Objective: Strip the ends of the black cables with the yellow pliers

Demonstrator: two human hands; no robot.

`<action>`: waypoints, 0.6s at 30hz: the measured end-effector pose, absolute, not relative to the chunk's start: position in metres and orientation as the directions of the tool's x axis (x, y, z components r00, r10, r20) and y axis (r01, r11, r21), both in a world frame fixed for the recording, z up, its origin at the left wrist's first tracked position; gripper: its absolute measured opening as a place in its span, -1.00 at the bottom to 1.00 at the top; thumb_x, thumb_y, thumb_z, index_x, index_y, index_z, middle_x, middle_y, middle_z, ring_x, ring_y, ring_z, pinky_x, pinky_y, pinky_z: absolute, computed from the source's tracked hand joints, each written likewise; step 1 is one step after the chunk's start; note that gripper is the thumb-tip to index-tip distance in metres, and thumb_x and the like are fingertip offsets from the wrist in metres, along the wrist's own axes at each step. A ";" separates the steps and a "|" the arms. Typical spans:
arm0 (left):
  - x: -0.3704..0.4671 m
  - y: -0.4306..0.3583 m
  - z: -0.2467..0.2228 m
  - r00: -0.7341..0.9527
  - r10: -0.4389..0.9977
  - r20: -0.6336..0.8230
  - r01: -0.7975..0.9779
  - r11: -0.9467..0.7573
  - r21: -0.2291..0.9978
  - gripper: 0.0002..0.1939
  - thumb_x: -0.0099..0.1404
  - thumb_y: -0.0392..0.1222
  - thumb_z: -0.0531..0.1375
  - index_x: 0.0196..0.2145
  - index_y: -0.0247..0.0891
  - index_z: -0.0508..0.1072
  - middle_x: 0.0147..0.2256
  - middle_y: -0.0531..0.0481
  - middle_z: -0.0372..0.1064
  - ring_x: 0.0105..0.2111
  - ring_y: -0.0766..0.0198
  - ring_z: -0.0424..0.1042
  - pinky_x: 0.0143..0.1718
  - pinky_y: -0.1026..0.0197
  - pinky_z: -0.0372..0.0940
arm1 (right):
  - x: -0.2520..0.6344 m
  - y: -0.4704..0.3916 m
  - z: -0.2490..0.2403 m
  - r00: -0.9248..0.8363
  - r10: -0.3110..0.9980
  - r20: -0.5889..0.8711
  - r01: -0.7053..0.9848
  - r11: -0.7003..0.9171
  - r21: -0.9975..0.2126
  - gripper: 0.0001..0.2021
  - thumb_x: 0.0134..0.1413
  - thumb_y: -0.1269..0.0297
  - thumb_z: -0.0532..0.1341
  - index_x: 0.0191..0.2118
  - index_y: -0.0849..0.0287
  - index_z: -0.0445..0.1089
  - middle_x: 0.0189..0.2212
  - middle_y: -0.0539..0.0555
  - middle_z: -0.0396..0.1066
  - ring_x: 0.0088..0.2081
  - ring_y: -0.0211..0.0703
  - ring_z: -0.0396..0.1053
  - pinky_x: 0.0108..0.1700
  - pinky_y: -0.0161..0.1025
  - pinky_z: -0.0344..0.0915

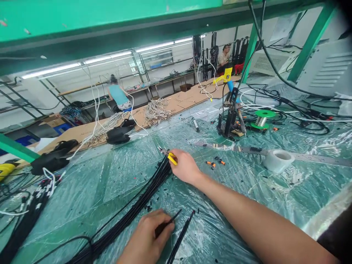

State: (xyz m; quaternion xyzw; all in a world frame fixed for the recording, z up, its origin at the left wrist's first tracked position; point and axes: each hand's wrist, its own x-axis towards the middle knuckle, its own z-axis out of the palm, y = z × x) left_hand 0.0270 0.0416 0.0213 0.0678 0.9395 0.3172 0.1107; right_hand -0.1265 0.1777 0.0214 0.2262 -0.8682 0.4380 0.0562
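Observation:
My right hand (183, 165) is closed around small yellow-handled pliers (172, 158), their metal jaws pointing up and left. Just under them are the far ends of a thick bundle of black cables (137, 201), which runs down to the lower left across the table. My left hand (151, 234) pinches a single black cable (176, 215), with its end sticking out past the fingertips. To the right of that hand lies a smaller group of black cables (181, 236). Small black offcuts are scattered around both hands.
A black soldering stand (231, 113), a green solder spool (261, 119) and a roll of clear tape (279, 161) stand at the right, by a metal ruler (247, 149). Orange-black connectors (213, 164) lie nearby. More cables (30, 216) are at left. Two people sit beyond the table.

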 end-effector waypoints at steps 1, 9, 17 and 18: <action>0.027 0.043 0.024 -0.963 0.194 -0.190 0.047 0.808 0.587 -0.68 0.33 -0.10 0.07 -0.52 -0.27 0.42 -0.48 -0.03 0.36 -0.47 0.23 0.29 -0.42 0.27 0.09 | -0.126 0.178 0.022 -0.887 -0.353 0.298 -0.450 0.519 -0.727 -0.78 0.18 0.20 0.19 -0.13 0.22 0.36 -0.21 0.06 0.39 -0.16 -0.14 0.37 -0.09 -0.06 0.31; 0.023 0.060 0.047 -0.973 0.155 -0.172 0.004 0.754 0.657 -0.64 0.37 -0.01 0.01 -0.43 -0.25 0.44 -0.54 0.04 0.28 -0.52 0.27 0.24 -0.46 0.29 0.06 | -0.121 0.178 0.026 -0.881 -0.365 0.302 -0.455 0.474 -0.754 -0.76 0.19 0.20 0.18 -0.09 0.22 0.35 -0.18 0.07 0.38 -0.13 -0.11 0.36 -0.05 -0.02 0.29; 0.012 0.043 0.050 -0.988 -0.054 0.146 0.047 0.791 0.609 -0.68 0.35 -0.17 0.06 -0.50 -0.26 0.48 -0.56 0.01 0.26 -0.49 0.23 0.24 -0.44 0.28 0.06 | -0.113 0.176 0.037 -0.782 -0.583 0.220 -0.360 0.135 -0.923 -0.82 0.19 0.23 0.17 -0.21 0.25 0.37 -0.41 -0.03 0.36 -0.42 -0.29 0.33 -0.33 -0.25 0.31; 0.011 0.041 0.050 -0.983 -0.070 0.167 0.045 0.800 0.599 -0.69 0.35 -0.19 0.06 -0.49 -0.26 0.48 -0.55 0.01 0.27 -0.48 0.23 0.25 -0.44 0.28 0.06 | -0.111 0.175 0.037 -0.747 -0.632 0.206 -0.333 0.088 -0.939 -0.82 0.18 0.23 0.16 -0.20 0.25 0.36 -0.46 -0.05 0.34 -0.49 -0.32 0.29 -0.41 -0.30 0.27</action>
